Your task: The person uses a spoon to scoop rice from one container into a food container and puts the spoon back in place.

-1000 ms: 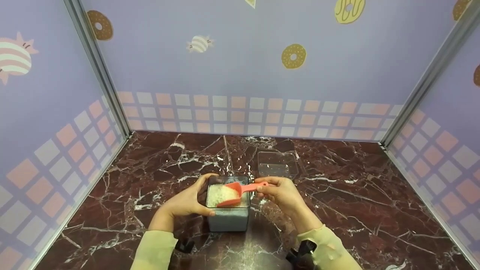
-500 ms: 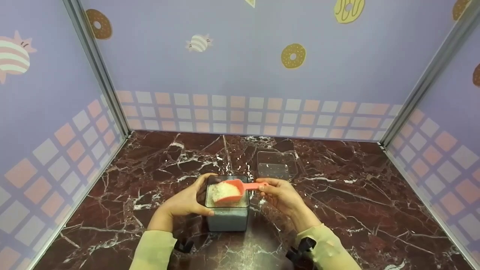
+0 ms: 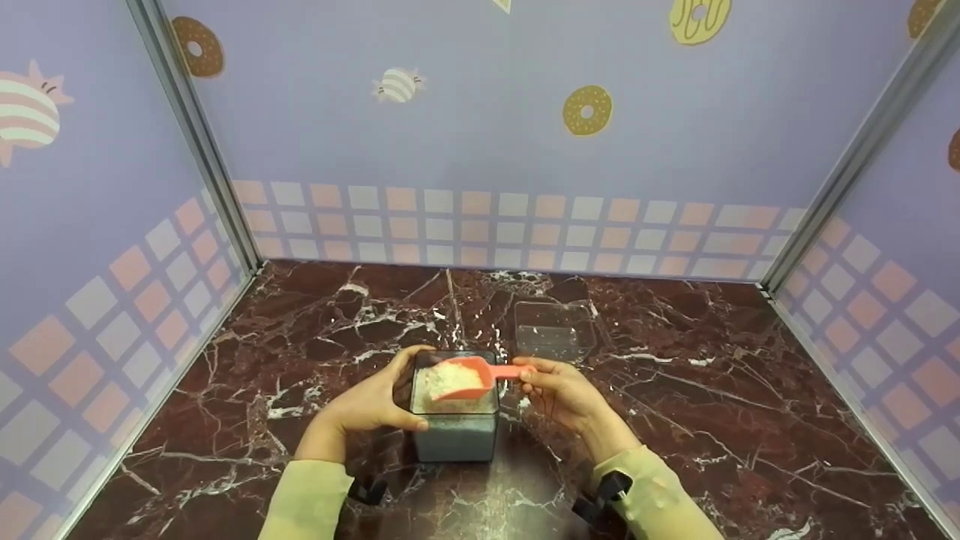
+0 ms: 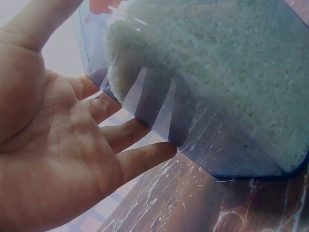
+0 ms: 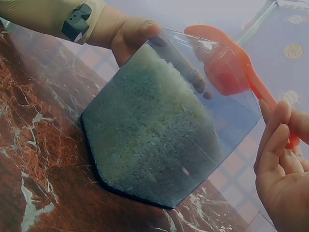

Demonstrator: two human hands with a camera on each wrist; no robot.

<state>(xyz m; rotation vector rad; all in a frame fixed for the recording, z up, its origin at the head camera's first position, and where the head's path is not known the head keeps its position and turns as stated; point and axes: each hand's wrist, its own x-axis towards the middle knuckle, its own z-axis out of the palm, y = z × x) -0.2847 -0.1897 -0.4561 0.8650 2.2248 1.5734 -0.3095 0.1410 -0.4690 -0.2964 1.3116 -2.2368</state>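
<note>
A clear square container point(image 3: 456, 441) filled with rice stands near the middle of the table. My left hand point(image 3: 367, 401) grips its left side, thumb on the near face and the other fingers towards the far side. In the left wrist view, the fingertips point(image 4: 161, 151) touch the clear wall. My right hand point(image 3: 566, 391) pinches the handle end of an orange-red scoop point(image 3: 478, 375). Heaped with rice point(image 3: 452, 379), the scoop's bowl is over the container's opening. In the right wrist view, the scoop point(image 5: 227, 72) appears above the rice level, near the rim.
Behind and to the right of the container lies a clear, shallow square lid or tray point(image 3: 553, 324). White grains point(image 3: 499, 334) are scattered over the dark red marbled table point(image 3: 697, 405). Patterned panels point(image 3: 465, 225) enclose the back and sides.
The scoop has levelled out from its tilt, and its bowl has risen and shifted slightly right with rice in it. My left hand keeps its hold on the container.
</note>
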